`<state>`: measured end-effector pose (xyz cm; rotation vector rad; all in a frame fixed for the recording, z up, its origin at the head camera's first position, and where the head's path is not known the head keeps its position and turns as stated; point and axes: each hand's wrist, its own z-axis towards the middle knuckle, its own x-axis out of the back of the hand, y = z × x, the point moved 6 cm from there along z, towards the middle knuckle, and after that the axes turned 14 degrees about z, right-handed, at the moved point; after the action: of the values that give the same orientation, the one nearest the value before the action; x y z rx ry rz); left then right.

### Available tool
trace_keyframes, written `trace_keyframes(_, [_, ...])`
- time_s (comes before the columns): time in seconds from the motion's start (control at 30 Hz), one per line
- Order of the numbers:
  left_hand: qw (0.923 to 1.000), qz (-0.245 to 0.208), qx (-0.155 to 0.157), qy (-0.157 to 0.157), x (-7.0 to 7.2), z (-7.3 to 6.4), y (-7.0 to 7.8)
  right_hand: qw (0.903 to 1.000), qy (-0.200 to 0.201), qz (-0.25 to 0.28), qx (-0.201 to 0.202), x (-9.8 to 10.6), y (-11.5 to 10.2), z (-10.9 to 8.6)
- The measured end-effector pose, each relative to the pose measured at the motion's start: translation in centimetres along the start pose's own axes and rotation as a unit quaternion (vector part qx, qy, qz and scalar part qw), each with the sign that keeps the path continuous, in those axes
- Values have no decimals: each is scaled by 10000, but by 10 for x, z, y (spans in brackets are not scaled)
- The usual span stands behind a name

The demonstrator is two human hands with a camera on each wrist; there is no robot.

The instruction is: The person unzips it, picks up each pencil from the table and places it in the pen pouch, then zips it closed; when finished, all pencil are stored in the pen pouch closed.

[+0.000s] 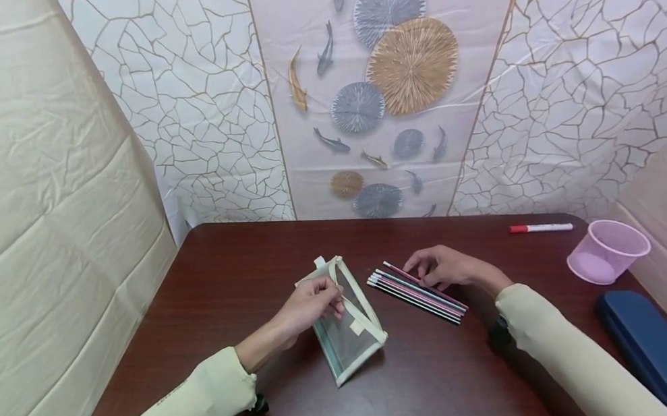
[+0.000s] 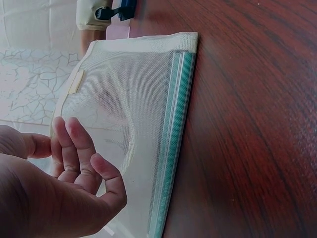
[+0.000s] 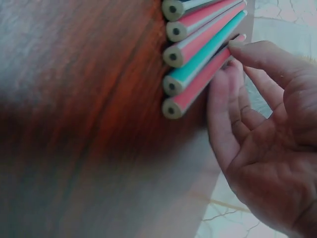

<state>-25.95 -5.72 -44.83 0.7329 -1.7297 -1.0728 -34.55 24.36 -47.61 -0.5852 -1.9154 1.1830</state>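
Note:
A see-through mesh zip pouch (image 1: 340, 346) with cream trim stands tilted on the table, its mouth parted. My left hand (image 1: 310, 304) pinches its upper edge between thumb and fingers. In the left wrist view, a teal strip runs along the base of the pouch (image 2: 143, 79), and the other fingers of my left hand (image 2: 74, 186) are loosely curled. Several unsharpened pencils (image 1: 410, 295) lie side by side to the right of the pouch. My right hand (image 1: 446, 267) is at the far side of the row, thumb and fingertips pinching the outermost red pencil (image 3: 195, 87).
A white marker with a red cap (image 1: 540, 227) lies at the back right of the dark wooden table (image 1: 242, 265). Near the right edge stand a pink cup (image 1: 609, 253) and a long dark blue case (image 1: 660, 353). Patterned cloth hangs behind the table.

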Motion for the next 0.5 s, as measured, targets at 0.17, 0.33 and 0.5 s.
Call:
trace_keyframes(0.17, [10000, 32, 18, -10, 0, 1, 0, 9983, 137, -552, -76, -2, -6, 2])
trace_keyframes(0.33, [10000, 61, 26, -23, -1, 2, -1, 9952, 277, -932, -146, -5, -12, 2])
trace_keyframes(0.5, [9999, 62, -17, -122, -1, 3, 0, 9858, 524, -1584, -178, -8, -16, 4])
